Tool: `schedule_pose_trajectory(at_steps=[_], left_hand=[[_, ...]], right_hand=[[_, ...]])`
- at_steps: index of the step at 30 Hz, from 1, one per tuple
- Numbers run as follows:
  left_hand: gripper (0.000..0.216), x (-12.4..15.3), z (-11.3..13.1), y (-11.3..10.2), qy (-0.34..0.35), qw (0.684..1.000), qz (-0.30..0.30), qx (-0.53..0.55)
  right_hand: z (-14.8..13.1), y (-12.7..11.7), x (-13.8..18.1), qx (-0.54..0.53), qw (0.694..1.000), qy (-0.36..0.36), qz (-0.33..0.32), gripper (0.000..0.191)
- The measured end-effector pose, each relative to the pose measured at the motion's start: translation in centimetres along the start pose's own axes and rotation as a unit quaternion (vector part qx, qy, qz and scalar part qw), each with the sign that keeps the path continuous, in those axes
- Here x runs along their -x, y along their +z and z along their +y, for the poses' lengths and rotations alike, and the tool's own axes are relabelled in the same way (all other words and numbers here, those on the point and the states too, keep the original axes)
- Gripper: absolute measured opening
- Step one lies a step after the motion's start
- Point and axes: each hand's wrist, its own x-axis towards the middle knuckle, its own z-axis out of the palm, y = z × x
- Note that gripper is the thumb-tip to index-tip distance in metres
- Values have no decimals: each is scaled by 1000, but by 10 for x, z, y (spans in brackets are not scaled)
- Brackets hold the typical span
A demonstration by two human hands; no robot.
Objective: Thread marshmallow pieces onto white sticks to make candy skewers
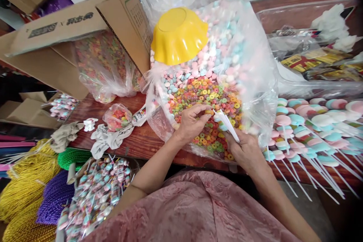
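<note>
The right hand holds a bundle of slim white sticks in its grip, above multicoloured ring-shaped gummies near the view's centre; the left hand, at their nine o'clock, has a narrow grip, contents I cannot tell. A looser right grip could let sticks splay or drop. Their long axis points between ten and eleven o'clock

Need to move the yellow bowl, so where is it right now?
In the head view, the yellow bowl sits upside down at upper centre, on pastel candies in the clear plastic bag, just right of the cardboard box.
</note>
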Motion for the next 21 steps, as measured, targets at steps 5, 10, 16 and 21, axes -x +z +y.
schedule_pose_trajectory(at_steps=[5, 10, 16, 21], left_hand=[[24, -1, 4, 3, -151, 973, -8, 177], [36, -4, 9, 1, -201, 946, 5, 256], [38, -6, 7, -2, -217, 934, 41, 281], [35, 0, 7, -5, -195, 943, 67, 260]], right_hand=[[6, 1, 3, -35, 999, 20, -21, 36], [6, -3, 5, -88, 995, 55, 3, 42], [-2, -1, 10, -69, 998, 4, 9, 40], [-1, 4, 11, -27, 999, -31, -18, 31]])
